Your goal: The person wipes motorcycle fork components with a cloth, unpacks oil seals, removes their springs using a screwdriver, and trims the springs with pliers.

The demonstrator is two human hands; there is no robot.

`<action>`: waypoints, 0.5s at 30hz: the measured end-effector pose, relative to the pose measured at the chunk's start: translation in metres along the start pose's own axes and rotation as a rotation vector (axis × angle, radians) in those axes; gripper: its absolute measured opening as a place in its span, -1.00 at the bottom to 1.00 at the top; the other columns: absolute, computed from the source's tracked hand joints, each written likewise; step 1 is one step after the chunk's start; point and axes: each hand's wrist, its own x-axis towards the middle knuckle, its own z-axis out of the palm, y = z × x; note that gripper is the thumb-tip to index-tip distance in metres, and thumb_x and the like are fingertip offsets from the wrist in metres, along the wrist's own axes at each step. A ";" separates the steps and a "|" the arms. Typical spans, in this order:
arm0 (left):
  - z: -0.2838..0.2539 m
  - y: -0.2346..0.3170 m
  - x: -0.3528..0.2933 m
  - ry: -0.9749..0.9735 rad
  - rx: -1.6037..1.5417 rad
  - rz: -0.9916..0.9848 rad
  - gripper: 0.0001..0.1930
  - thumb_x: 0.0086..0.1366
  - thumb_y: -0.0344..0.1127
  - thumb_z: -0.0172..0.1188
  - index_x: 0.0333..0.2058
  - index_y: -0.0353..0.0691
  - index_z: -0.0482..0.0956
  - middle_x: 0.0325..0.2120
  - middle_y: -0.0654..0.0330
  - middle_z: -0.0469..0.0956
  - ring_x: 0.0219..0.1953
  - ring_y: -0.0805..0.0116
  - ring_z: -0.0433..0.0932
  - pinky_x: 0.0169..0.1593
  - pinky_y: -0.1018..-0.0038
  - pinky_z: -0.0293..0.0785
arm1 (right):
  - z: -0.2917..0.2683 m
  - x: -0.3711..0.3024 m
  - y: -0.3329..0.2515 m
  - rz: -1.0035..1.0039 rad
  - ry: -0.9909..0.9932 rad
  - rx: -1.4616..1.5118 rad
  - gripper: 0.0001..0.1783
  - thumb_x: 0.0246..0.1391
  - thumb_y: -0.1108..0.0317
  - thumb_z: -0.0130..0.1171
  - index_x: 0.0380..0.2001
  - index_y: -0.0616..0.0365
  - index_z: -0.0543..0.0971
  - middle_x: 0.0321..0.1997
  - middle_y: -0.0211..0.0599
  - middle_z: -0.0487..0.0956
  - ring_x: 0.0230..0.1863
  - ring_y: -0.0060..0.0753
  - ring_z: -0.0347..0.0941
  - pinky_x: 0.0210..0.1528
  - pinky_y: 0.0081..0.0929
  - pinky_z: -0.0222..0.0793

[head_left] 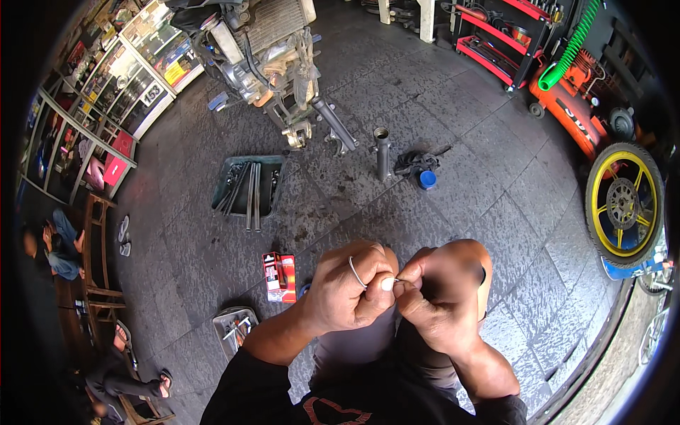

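Observation:
Above my knees, my left hand (pixel 354 287) and my right hand (pixel 443 294) meet, both with fingers closed in a pinch. Between their fingertips is a tiny, thin thing, too small for me to name. A thin silvery band (pixel 356 273) curves across a finger of my left hand. Below and left of that hand, a red and white box (pixel 279 278) stands on the floor. Further toward me, beside my left forearm, is a small tray (pixel 225 313) with tools in it.
Ahead stands a partly stripped motorcycle (pixel 265 78). A green tray (pixel 278 202) holds metal tubes. A fork tube part (pixel 383 156) stands upright near a blue lid (pixel 427 179) and a dark cloth (pixel 414 163). On the right are a yellow wheel (pixel 602 195) and an orange compressor (pixel 567 117). People sit at left.

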 end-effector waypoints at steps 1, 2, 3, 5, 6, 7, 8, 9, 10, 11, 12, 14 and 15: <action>0.003 -0.002 0.000 0.031 -0.039 0.013 -0.83 0.34 -0.41 0.07 -0.46 -0.28 0.38 -0.61 0.15 0.47 -0.62 0.36 0.46 -0.53 0.41 0.42 | -0.001 0.000 0.003 -0.043 -0.001 -0.081 -0.81 0.01 0.73 0.20 -0.36 0.23 0.48 -0.38 -0.45 0.45 -0.38 -0.69 0.33 -0.29 -0.68 0.28; 0.004 -0.003 0.001 0.061 -0.077 0.025 -0.76 0.40 -0.38 0.02 -0.50 -0.28 0.38 -0.66 0.18 0.46 -0.65 0.50 0.44 -0.57 0.47 0.41 | -0.002 0.000 0.007 -0.044 -0.002 -0.081 -0.81 0.01 0.73 0.20 -0.36 0.23 0.48 -0.38 -0.45 0.45 -0.38 -0.69 0.33 -0.29 -0.68 0.28; 0.003 -0.001 0.000 0.062 -0.077 0.026 -0.76 0.40 -0.38 0.02 -0.50 -0.28 0.38 -0.66 0.18 0.46 -0.65 0.50 0.44 -0.57 0.47 0.41 | -0.002 0.001 0.011 -0.147 0.026 -0.182 -0.82 0.02 0.67 0.25 -0.35 0.21 0.50 -0.42 -0.46 0.47 -0.42 -0.70 0.35 -0.36 -0.67 0.31; 0.001 0.004 -0.003 0.023 -0.136 -0.128 -0.81 0.32 -0.41 0.11 -0.49 -0.26 0.38 -0.59 0.14 0.49 -0.59 0.22 0.46 -0.46 0.33 0.37 | -0.002 0.002 0.014 -0.250 0.053 -0.281 -0.83 0.03 0.60 0.30 -0.34 0.19 0.52 -0.45 -0.46 0.50 -0.46 -0.71 0.38 -0.43 -0.65 0.33; 0.002 0.004 -0.005 0.024 -0.135 -0.128 -0.81 0.32 -0.41 0.11 -0.49 -0.26 0.38 -0.59 0.14 0.49 -0.59 0.22 0.46 -0.46 0.33 0.37 | -0.001 0.004 0.014 -0.332 0.073 -0.342 -0.82 0.01 0.61 0.31 -0.35 0.20 0.52 -0.46 -0.41 0.49 -0.48 -0.65 0.38 -0.44 -0.63 0.34; 0.002 0.004 -0.007 0.032 -0.173 -0.184 -0.80 0.33 -0.41 0.10 -0.51 -0.26 0.38 -0.59 0.14 0.50 -0.58 0.22 0.45 -0.44 0.32 0.36 | 0.000 0.004 0.015 -0.413 0.092 -0.403 -0.81 -0.01 0.62 0.32 -0.35 0.21 0.51 -0.46 -0.37 0.48 -0.50 -0.59 0.39 -0.44 -0.61 0.35; 0.003 0.005 -0.009 0.040 -0.212 -0.239 -0.79 0.33 -0.42 0.10 -0.52 -0.25 0.38 -0.58 0.15 0.50 -0.58 0.22 0.44 -0.43 0.31 0.35 | 0.001 0.003 0.013 -0.412 0.090 -0.402 -0.81 -0.01 0.62 0.32 -0.35 0.21 0.51 -0.46 -0.37 0.48 -0.50 -0.59 0.39 -0.44 -0.61 0.35; 0.005 0.005 -0.011 0.042 -0.211 -0.241 -0.79 0.33 -0.42 0.10 -0.52 -0.25 0.38 -0.58 0.15 0.50 -0.58 0.22 0.44 -0.43 0.31 0.35 | 0.003 0.003 0.011 -0.428 0.099 -0.443 -0.80 -0.03 0.63 0.33 -0.36 0.21 0.51 -0.46 -0.36 0.48 -0.50 -0.54 0.40 -0.45 -0.59 0.36; 0.007 0.006 -0.011 0.067 -0.240 -0.285 -0.79 0.34 -0.42 0.08 -0.52 -0.25 0.39 -0.58 0.16 0.50 -0.57 0.22 0.43 -0.40 0.30 0.35 | 0.004 0.002 0.009 -0.445 0.108 -0.484 -0.79 -0.05 0.64 0.33 -0.37 0.22 0.51 -0.45 -0.34 0.48 -0.50 -0.50 0.40 -0.45 -0.56 0.37; 0.008 0.006 -0.012 0.093 -0.270 -0.330 -0.79 0.35 -0.41 0.07 -0.52 -0.25 0.39 -0.59 0.17 0.50 -0.56 0.22 0.43 -0.37 0.30 0.35 | 0.004 0.003 0.008 -0.445 0.105 -0.483 -0.79 -0.05 0.64 0.33 -0.37 0.22 0.51 -0.45 -0.34 0.48 -0.50 -0.50 0.40 -0.45 -0.56 0.37; 0.008 0.006 -0.015 0.095 -0.268 -0.331 -0.79 0.35 -0.41 0.07 -0.52 -0.25 0.39 -0.59 0.17 0.50 -0.56 0.22 0.43 -0.37 0.30 0.35 | 0.005 0.003 0.007 -0.488 0.111 -0.519 -0.78 -0.07 0.64 0.34 -0.38 0.22 0.51 -0.43 -0.33 0.48 -0.46 -0.46 0.42 -0.42 -0.53 0.39; 0.011 0.004 -0.020 0.076 -0.382 -0.447 -0.78 0.37 -0.40 0.03 -0.50 -0.27 0.42 -0.58 0.16 0.49 -0.52 0.22 0.43 -0.30 0.29 0.35 | 0.006 0.005 0.008 -0.529 0.120 -0.556 -0.77 -0.09 0.65 0.35 -0.39 0.22 0.50 -0.41 -0.32 0.49 -0.42 -0.42 0.44 -0.39 -0.51 0.40; 0.011 0.005 -0.019 0.076 -0.382 -0.448 -0.78 0.37 -0.40 0.03 -0.50 -0.27 0.42 -0.58 0.16 0.49 -0.52 0.22 0.43 -0.30 0.29 0.35 | 0.007 0.006 0.009 -0.581 0.157 -0.588 -0.77 -0.09 0.65 0.34 -0.40 0.21 0.49 -0.37 -0.30 0.50 -0.38 -0.39 0.45 -0.36 -0.49 0.41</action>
